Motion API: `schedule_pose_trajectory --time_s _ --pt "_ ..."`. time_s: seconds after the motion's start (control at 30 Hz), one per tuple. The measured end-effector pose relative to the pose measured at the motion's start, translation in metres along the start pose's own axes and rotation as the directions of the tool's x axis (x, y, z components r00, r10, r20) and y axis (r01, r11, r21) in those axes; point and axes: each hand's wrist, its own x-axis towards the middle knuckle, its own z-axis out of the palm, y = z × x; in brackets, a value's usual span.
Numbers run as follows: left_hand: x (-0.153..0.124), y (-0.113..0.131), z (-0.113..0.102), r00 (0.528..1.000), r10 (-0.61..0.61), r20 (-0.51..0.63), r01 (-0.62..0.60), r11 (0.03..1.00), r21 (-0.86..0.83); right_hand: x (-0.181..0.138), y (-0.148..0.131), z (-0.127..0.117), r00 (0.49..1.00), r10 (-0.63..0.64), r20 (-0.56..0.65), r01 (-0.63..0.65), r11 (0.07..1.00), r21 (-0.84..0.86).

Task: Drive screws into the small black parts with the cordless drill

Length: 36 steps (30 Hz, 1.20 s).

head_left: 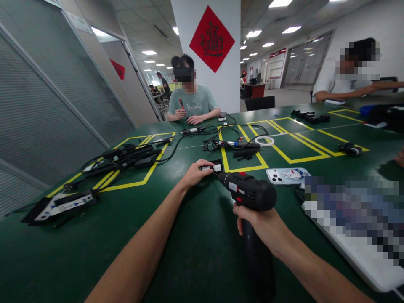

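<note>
My right hand (255, 219) is wrapped round the grip of a black cordless drill (249, 189) with red accents. Its chuck points forward and left, at a small white block (217, 168) set on a black piece (217, 162). Fingers and thumb of my left hand (196, 173) close on the near left side of this black-and-white part on the green table. The drill tip is close to the part; whether they touch I cannot tell. My left hand partly covers the part, so its exact kind does not show.
Cables and black devices (126, 158) lie to the left, by an opened black case (67, 204). More cables (233, 143) and a white ring (264, 141) sit ahead. A phone (285, 176) and a blurred-out laptop (353, 252) are on the right. A person (194, 103) sits opposite holding a red-and-black tool.
</note>
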Motion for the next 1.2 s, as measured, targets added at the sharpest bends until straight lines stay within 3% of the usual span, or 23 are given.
schedule_pose_trajectory --time_s 1.0,1.2 --pt "0.0009 -0.0022 -0.0006 1.0 -0.005 0.008 0.005 1.0 -0.009 -0.0033 -0.0054 0.002 0.999 -0.024 -0.034 0.026 0.998 0.066" --pt "0.0003 0.0006 -0.0005 1.0 -0.005 0.002 0.005 1.0 -0.006 -0.0004 -0.0005 -0.0012 1.0 -0.01 0.014 0.01 0.999 0.052"
